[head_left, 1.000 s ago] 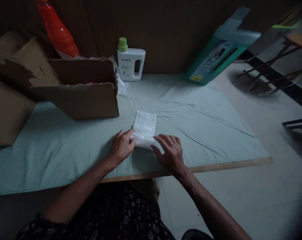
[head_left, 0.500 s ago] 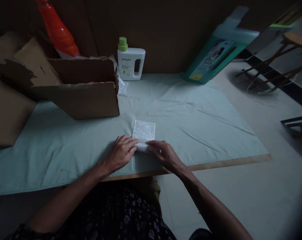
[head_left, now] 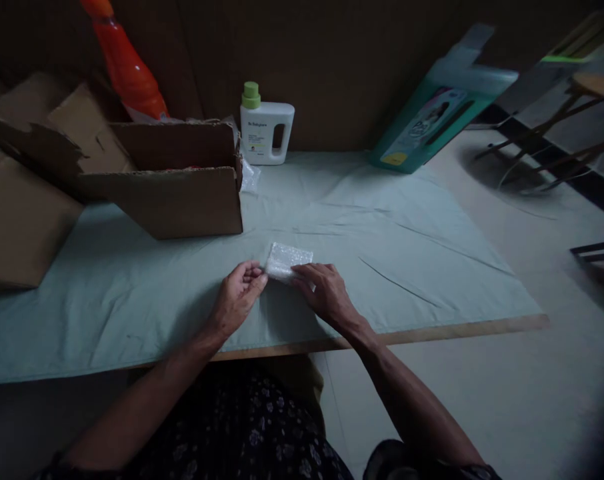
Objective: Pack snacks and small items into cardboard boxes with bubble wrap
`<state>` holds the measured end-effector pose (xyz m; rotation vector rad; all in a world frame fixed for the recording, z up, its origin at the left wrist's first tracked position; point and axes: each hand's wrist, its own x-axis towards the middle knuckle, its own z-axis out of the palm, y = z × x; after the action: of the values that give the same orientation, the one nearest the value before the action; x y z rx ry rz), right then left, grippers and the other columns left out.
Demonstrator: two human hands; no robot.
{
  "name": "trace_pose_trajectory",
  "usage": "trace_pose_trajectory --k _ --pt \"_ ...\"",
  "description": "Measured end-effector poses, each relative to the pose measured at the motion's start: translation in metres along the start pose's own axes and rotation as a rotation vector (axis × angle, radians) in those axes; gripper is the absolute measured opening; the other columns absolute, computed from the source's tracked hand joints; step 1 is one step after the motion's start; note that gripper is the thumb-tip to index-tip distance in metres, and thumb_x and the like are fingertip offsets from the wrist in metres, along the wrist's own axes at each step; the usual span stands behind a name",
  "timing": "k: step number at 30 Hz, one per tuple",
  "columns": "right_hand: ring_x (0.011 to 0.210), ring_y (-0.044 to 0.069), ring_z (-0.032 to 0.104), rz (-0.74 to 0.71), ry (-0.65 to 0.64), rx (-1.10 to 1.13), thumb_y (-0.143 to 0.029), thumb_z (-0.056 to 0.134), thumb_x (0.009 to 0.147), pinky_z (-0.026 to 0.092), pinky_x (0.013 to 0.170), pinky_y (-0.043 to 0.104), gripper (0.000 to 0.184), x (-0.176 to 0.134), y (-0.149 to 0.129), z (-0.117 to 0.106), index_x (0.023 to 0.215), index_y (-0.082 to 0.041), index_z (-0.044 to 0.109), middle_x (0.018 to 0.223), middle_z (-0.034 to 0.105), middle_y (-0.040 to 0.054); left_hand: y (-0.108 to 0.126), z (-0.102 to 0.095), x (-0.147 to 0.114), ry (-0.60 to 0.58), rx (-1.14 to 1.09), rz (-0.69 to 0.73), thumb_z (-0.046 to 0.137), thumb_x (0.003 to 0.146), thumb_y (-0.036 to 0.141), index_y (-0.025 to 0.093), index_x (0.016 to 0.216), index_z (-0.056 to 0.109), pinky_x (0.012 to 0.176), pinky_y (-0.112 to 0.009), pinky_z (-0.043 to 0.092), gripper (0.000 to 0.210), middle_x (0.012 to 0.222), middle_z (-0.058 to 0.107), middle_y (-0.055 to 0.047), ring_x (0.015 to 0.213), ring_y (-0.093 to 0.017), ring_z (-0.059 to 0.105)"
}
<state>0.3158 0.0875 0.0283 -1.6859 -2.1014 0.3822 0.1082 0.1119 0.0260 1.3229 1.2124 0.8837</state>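
Folded bubble wrap point(head_left: 288, 255) lies flat on a cloth-covered table point(head_left: 407, 260) between two grips; the right grip point(head_left: 332, 293) clasps its near right side, fingers on top. The left grip point(head_left: 236, 298) meets its left corner; whether it pinches, one cannot tell.

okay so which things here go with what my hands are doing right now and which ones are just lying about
In hand:
- bubble wrap, right hand on it, left hand at its left edge
- table cloth beneath

Apparently just lying about:
- open cardboard box
- red bottle
- white bottle
- green bottle
- stool
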Motion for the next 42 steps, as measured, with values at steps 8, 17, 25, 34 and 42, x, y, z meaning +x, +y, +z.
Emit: trace_pose_trajectory --k 8,17,25,34,42 --pt "0.089 0.023 0.07 0.1 -0.071 0.463 -0.04 0.057 0.097 0.052 0.083 0.037 0.028 -0.024 -0.039 0.007 0.11 -0.02 0.074 0.099 0.078 0.0074 0.003 0.004 -0.027 -0.133 -0.778 -0.3 0.074 0.064 0.023 0.017 0.092 0.072 0.101 -0.041 0.049 0.029 0.094 0.075 -0.005 0.102 -0.025 0.068" --pt "0.097 0.025 0.069 0.121 -0.021 0.588 -0.055 0.064 0.089 0.056 0.081 0.036 0.051 -0.021 -0.036 0.012 0.126 -0.02 0.064 0.116 0.072 0.0108 0.002 -0.004 -0.036 0.006 -0.823 -0.262 0.085 0.063 0.03 0.019 0.094 0.07 0.087 -0.031 0.048 0.036 0.087 0.071 0.0 0.087 -0.018 0.064" --pt "0.072 0.019 0.066 0.19 -0.03 0.726 -0.053 0.065 0.089 0.054 0.061 0.028 0.033 -0.001 -0.049 0.023 0.1 -0.022 0.07 0.082 0.071 0.003 -0.003 -0.027 -0.026 0.07 -0.486 -0.095 0.079 0.074 0.045 0.018 0.092 0.064 0.067 -0.025 0.044 0.036 0.077 0.061 0.001 0.071 -0.014 0.053" --pt "0.065 0.019 0.065 -0.048 0.199 0.503 -0.052 0.071 0.086 0.049 0.051 0.028 0.031 0.099 -0.066 -0.096 0.102 -0.025 0.073 0.081 0.072 0.0041 0.075 -0.155 0.049 0.621 0.817 0.877 0.067 0.089 0.033 0.021 0.141 0.051 0.118 -0.054 0.032 0.056 0.141 0.059 -0.013 0.143 -0.035 0.043" --pt "0.065 0.02 0.065 -0.225 -0.006 -0.335 -0.032 0.069 0.086 0.045 0.061 0.03 0.015 0.259 -0.117 -0.123 0.085 -0.019 0.075 0.07 0.07 0.0067 0.059 -0.168 0.073 0.581 0.952 0.951 0.054 0.085 0.004 0.025 0.105 0.071 0.112 -0.053 0.04 0.033 0.1 0.074 -0.004 0.109 -0.025 0.065"
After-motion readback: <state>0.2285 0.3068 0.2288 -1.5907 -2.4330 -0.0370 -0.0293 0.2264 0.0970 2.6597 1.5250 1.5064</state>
